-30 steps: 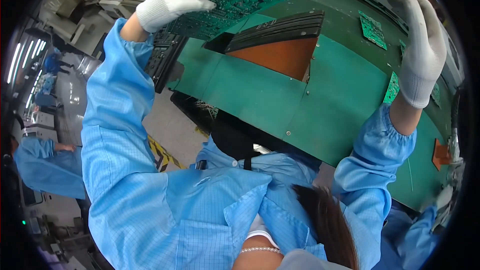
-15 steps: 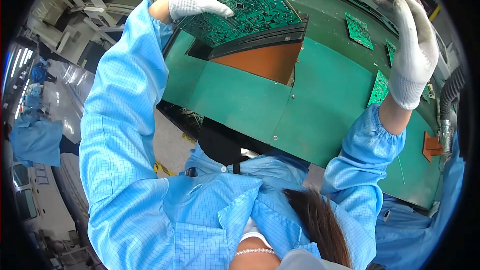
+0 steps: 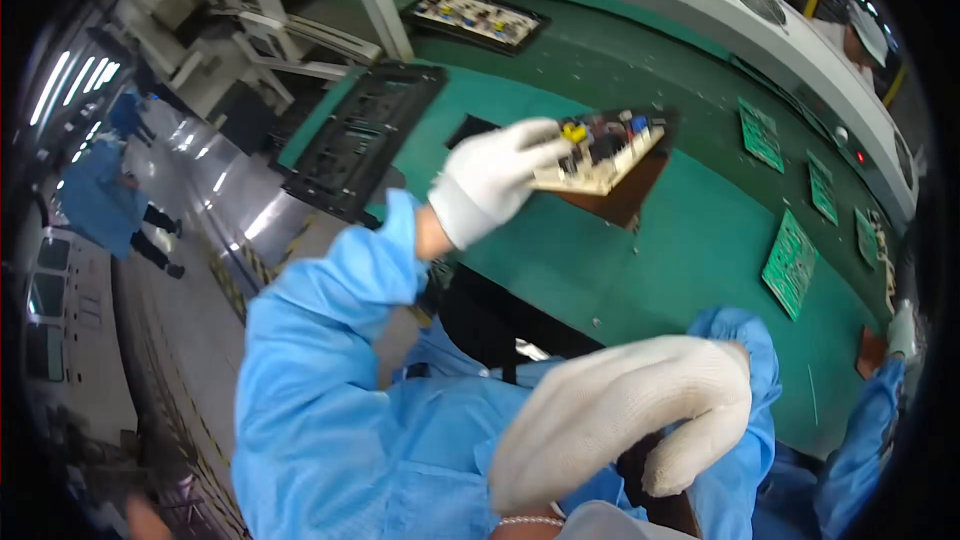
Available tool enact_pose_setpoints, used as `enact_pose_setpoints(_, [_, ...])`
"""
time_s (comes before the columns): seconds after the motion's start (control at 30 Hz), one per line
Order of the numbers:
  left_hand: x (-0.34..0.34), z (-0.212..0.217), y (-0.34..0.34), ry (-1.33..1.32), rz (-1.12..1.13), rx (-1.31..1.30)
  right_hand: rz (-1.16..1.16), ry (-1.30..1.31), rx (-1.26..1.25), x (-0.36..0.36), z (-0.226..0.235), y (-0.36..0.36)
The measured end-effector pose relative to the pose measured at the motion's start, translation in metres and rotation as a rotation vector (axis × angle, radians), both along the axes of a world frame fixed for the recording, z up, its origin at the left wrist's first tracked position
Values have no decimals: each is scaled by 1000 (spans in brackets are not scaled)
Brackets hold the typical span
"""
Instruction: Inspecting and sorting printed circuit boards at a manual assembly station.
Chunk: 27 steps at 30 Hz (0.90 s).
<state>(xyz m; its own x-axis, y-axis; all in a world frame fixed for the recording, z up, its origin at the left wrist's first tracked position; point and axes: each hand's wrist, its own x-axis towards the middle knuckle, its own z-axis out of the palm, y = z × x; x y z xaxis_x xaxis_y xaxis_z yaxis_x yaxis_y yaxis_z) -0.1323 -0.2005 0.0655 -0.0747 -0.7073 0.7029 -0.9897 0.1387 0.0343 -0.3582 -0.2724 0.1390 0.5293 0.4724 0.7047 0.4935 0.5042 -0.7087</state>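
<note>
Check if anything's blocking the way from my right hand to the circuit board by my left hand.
Nothing visible blocks it: between your right hand and the circuit board lies green tabletop. Only your left hand is at the board, its fingers overlapping the left end.

You have two gloved hands [image 3: 490, 182] and one held board [image 3: 605, 155]. Before you lie four green boards [image 3: 790, 265] and two black trays [image 3: 365, 138].
</note>
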Motion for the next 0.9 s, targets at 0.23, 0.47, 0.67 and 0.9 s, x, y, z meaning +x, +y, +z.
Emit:
enact_pose_setpoints(0.23, [-11, 11, 54, 441, 40, -15, 145, 20, 215, -5, 1, 19])
enact_pose_setpoints(0.47, [6, 18, 73, 781, 192, -119, 47, 369, 128, -27, 13, 27])
enact_pose_setpoints(0.67, [16, 25, 72, 984, 157, -162, -76, 216, 170, -26, 7, 30])
enact_pose_setpoints(0.9, [26, 21, 66, 985, 113, -93, -190, 265, 264, -28, -2, 32])
